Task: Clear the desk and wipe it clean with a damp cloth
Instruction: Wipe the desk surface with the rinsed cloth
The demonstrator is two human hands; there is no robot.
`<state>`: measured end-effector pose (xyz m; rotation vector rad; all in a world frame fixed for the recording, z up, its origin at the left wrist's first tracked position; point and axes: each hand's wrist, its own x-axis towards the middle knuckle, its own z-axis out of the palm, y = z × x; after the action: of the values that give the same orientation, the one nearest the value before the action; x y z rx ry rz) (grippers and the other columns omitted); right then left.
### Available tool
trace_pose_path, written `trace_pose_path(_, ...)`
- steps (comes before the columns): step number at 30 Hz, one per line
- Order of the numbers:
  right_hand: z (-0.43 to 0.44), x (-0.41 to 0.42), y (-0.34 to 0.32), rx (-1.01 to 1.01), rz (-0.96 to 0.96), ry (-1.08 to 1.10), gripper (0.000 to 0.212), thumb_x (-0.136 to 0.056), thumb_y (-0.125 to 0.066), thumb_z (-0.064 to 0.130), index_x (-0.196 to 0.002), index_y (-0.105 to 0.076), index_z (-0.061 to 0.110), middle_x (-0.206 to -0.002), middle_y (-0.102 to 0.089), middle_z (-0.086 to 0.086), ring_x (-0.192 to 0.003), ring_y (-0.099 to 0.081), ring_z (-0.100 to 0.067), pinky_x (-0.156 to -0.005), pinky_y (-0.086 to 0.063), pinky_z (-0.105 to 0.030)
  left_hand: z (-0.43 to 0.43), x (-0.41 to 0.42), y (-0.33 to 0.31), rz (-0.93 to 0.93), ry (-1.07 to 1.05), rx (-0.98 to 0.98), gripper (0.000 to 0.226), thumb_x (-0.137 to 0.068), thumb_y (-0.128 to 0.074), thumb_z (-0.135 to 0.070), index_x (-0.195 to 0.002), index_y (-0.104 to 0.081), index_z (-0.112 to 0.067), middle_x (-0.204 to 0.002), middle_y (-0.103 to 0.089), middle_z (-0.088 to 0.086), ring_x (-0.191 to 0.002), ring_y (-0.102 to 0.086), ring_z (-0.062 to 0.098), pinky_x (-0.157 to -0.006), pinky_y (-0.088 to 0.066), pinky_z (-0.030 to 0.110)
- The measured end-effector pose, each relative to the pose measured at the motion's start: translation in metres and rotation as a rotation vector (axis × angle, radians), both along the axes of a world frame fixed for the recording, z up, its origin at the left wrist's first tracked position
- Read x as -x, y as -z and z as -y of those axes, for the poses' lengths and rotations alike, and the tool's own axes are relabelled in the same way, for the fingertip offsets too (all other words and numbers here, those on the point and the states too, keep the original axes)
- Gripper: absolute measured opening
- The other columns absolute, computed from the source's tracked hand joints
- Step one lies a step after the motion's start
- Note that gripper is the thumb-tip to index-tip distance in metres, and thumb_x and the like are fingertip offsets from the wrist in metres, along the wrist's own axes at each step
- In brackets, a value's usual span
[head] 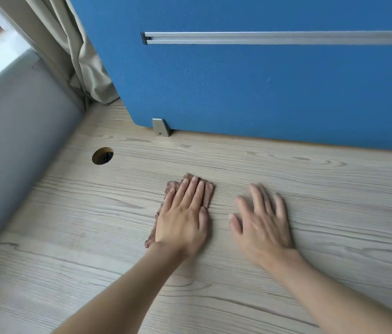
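Desk in view bare, so clearing looks done; wiping stage underway. L hand flat, fingers straight & together, pressing brown cloth onto desk centre, right of cable hole. R hand blurred, fingers spread, holds nothing, just beside cloth. How much wiped: can't tell.

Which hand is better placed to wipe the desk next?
Left, probably. The left hand lies flat on the brown cloth, fingers straight, pressing it to the desk. The right hand is apart from the cloth, over bare wood and blurred.
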<state>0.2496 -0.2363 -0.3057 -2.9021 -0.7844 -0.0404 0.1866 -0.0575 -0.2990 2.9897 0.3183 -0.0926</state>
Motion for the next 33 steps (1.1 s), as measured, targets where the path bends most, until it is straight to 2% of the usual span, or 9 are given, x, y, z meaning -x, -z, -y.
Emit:
trace_pose_path(2,-0.002,-0.002,0.006,0.010,-0.011,0.027,0.063,-0.087,-0.035,0.048,-0.138,-0.056,0.017,-0.152,-0.044,-0.019,-0.145,-0.037,-0.033,-0.118,-0.022,-0.059,0.010,0.000,-0.002,0.004,-0.042,0.024,0.067,-0.095,-0.004,-0.043,-0.160,-0.004,-0.024,-0.165,0.005,-0.008,-0.151,0.013,0.009,-0.124,0.005,0.037)
trace_pose_path(5,-0.004,0.001,0.011,0.027,-0.017,0.025,0.069,-0.088,-0.033,0.048,-0.146,-0.051,0.016,-0.157,-0.039,-0.018,-0.148,-0.032,-0.030,-0.118,-0.021,-0.060,0.029,0.011,0.000,-0.012,0.127,0.047,0.065,-0.097,-0.018,-0.042,-0.159,-0.016,-0.022,-0.166,-0.007,-0.007,-0.153,0.004,0.011,-0.123,-0.006,0.042)
trace_pose_path(7,-0.003,0.000,0.010,0.022,-0.020,0.024,0.069,-0.088,-0.033,0.048,-0.147,-0.051,0.016,-0.158,-0.037,-0.017,-0.149,-0.031,-0.030,-0.119,-0.020,-0.060,0.027,0.010,0.003,-0.008,0.206,0.081,0.062,-0.099,-0.021,-0.041,-0.159,-0.019,-0.024,-0.165,-0.009,-0.009,-0.153,0.003,0.008,-0.122,-0.008,0.041)
trace_pose_path(9,-0.003,-0.002,0.008,0.020,-0.022,0.025,0.069,-0.088,-0.034,0.048,-0.147,-0.051,0.015,-0.158,-0.037,-0.017,-0.149,-0.031,-0.030,-0.118,-0.021,-0.060,0.015,-0.004,0.004,-0.002,0.207,0.069,0.062,-0.099,-0.014,-0.042,-0.159,-0.012,-0.026,-0.166,-0.002,-0.010,-0.151,0.011,0.005,-0.123,-0.003,0.039)
trace_pose_path(13,-0.005,-0.001,0.008,0.021,-0.012,0.023,0.069,-0.088,-0.036,0.047,-0.146,-0.051,0.014,-0.157,-0.039,-0.018,-0.148,-0.033,-0.030,-0.117,-0.024,-0.061,0.006,-0.029,-0.001,-0.005,0.034,0.000,0.067,-0.095,-0.002,-0.041,-0.160,-0.001,-0.025,-0.166,0.007,-0.009,-0.150,0.018,0.007,-0.124,0.005,0.039)
trace_pose_path(18,-0.004,0.000,0.007,0.033,-0.031,0.023,0.070,-0.088,-0.036,0.047,-0.147,-0.050,0.014,-0.157,-0.037,-0.017,-0.149,-0.031,-0.030,-0.117,-0.024,-0.061,0.002,-0.024,0.001,-0.026,0.218,0.038,0.064,-0.097,-0.012,-0.040,-0.159,-0.010,-0.025,-0.166,-0.002,-0.009,-0.151,0.011,0.007,-0.123,0.000,0.039)
trace_pose_path(23,-0.004,-0.001,0.008,0.031,-0.022,0.021,0.069,-0.088,-0.037,0.047,-0.148,-0.049,0.014,-0.158,-0.037,-0.017,-0.149,-0.031,-0.030,-0.117,-0.024,-0.061,-0.005,-0.058,0.002,0.009,0.016,0.003,0.071,-0.091,0.000,-0.042,-0.160,-0.003,-0.024,-0.166,0.005,-0.008,-0.151,0.014,0.009,-0.124,0.004,0.039)
trace_pose_path(28,-0.004,0.000,0.007,0.015,-0.027,0.018,0.068,-0.087,-0.039,0.047,-0.146,-0.051,0.013,-0.158,-0.037,-0.017,-0.149,-0.031,-0.030,-0.118,-0.023,-0.060,-0.005,-0.050,0.005,-0.005,0.248,0.028,0.063,-0.098,-0.012,-0.041,-0.159,-0.011,-0.027,-0.165,-0.001,-0.012,-0.151,0.009,0.006,-0.123,-0.001,0.038)
trace_pose_path(33,-0.002,0.000,0.006,0.021,-0.027,0.015,0.069,-0.088,-0.039,0.046,-0.148,-0.049,0.013,-0.158,-0.036,-0.017,-0.149,-0.029,-0.030,-0.118,-0.022,-0.061,-0.008,-0.089,0.003,0.028,0.002,0.027,0.072,-0.090,0.000,-0.044,-0.159,-0.006,-0.024,-0.166,0.002,-0.008,-0.152,0.010,0.009,-0.124,0.004,0.038)
